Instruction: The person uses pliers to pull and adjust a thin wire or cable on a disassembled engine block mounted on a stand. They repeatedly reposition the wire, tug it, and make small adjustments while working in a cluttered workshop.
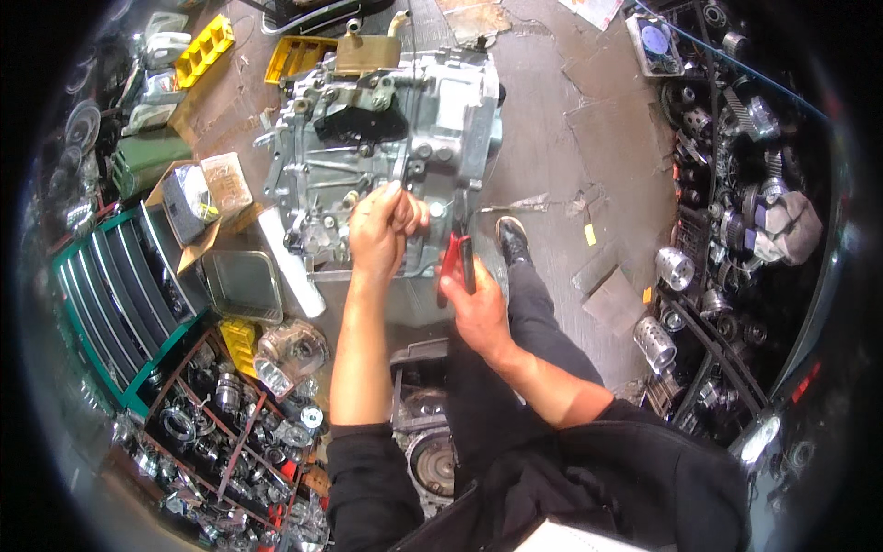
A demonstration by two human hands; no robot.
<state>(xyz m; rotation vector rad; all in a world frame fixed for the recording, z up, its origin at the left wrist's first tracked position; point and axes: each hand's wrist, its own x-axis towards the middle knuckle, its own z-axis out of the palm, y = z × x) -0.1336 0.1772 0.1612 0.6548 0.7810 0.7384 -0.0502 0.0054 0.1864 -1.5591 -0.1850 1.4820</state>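
Observation:
A large grey metal gearbox (317, 198) sits before me, its housing covered with bolts and ribs. My left hand (384, 225) is closed over the near part of the housing, fingers curled together. Whatever it may hold is hidden or too small to name. To its right, my right hand (478, 308) grips a pair of pliers (449, 259) with red and dark handles. The pliers point away from me toward the gearbox's near right edge; whether their jaws touch it, I cannot tell. A brownish metal box-shaped part (366, 55) is at the gearbox's far end.
Left are a green tool chest (110, 304), an open cardboard box (189, 212), a shallow metal tray (244, 285) and yellow bins (204, 51). Racks of metal parts stand on both sides, with drums (655, 342) at right. My shoe (512, 241) is beside the gearbox.

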